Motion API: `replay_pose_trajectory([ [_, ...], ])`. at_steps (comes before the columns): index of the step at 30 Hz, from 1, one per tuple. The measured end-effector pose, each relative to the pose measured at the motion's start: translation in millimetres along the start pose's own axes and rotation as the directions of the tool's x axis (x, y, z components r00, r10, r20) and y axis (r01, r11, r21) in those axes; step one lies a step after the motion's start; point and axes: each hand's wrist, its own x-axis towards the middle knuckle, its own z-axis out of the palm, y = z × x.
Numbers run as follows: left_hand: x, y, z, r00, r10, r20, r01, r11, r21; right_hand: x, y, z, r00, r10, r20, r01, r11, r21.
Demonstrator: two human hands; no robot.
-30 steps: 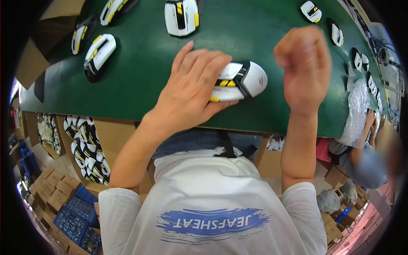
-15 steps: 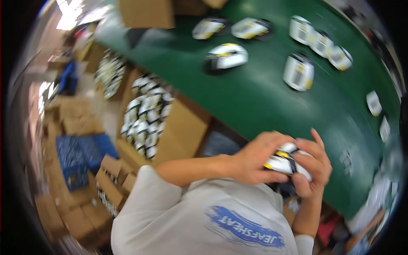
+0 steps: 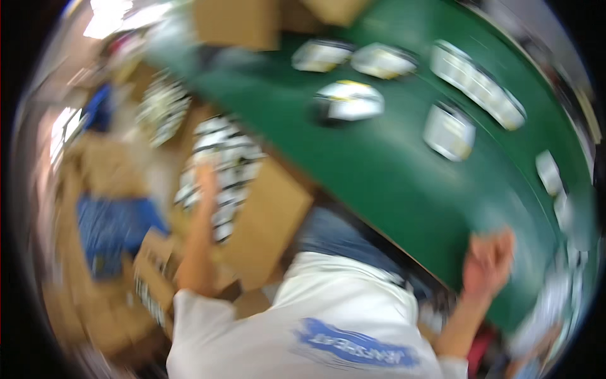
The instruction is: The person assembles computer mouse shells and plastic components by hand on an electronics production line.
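My left arm is stretched out to the left, and my left hand (image 3: 208,172) is over the open cardboard box, at the white, black and yellow rounded bundles (image 3: 228,183) piled inside. Motion smears its fingers, so whether it holds a bundle cannot be made out. My right hand (image 3: 488,262) hovers over the near right part of the green work surface (image 3: 379,183). Its fingers are curled in, and nothing shows in them. The closest bundle on the green surface is a white one (image 3: 449,132), lying beyond my right hand.
More bundles (image 3: 348,101) lie at the far side, some in a row (image 3: 478,85), others at the right (image 3: 548,172). A cardboard box (image 3: 237,24) stands at the far edge. Left are a second filled box (image 3: 163,107), blue plastic packs (image 3: 117,227) and stacked cartons (image 3: 113,303).
Both hands held one bundle in front of my body. They have parted: my left hand swung left to the box, my right stayed over the green surface without the bundle. The view shifted slightly.
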Motion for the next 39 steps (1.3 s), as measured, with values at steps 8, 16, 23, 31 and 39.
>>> replay_pose_trajectory([
  [8, 33, -59, 131, 0.453, -0.370, 0.811, 0.889, 0.124, -0.440, 46, -27, 17, 0.939, -0.342, 0.022, 0.275, 0.789, 0.549],
  [16, 56, -34, 43, 0.782, -0.599, 0.172, 0.595, 0.634, -0.494, 22, -87, -10, 0.830, -0.558, -0.004, 0.397, 0.587, 0.706],
  [23, 111, 87, -121, 0.912, -0.312, -0.265, -0.031, 0.594, -0.804, -12, -118, -50, 0.755, -0.655, -0.016, 0.469, 0.523, 0.712],
  [31, 140, 227, -272, 0.820, 0.152, -0.552, -0.560, 0.410, -0.720, -66, -167, -110, 0.603, -0.787, -0.131, 0.566, 0.307, 0.765],
  [39, 134, 341, -339, 0.722, 0.394, -0.569, -0.616, -0.008, -0.788, -123, -241, -155, 0.314, -0.922, -0.224, 0.714, 0.074, 0.696],
])
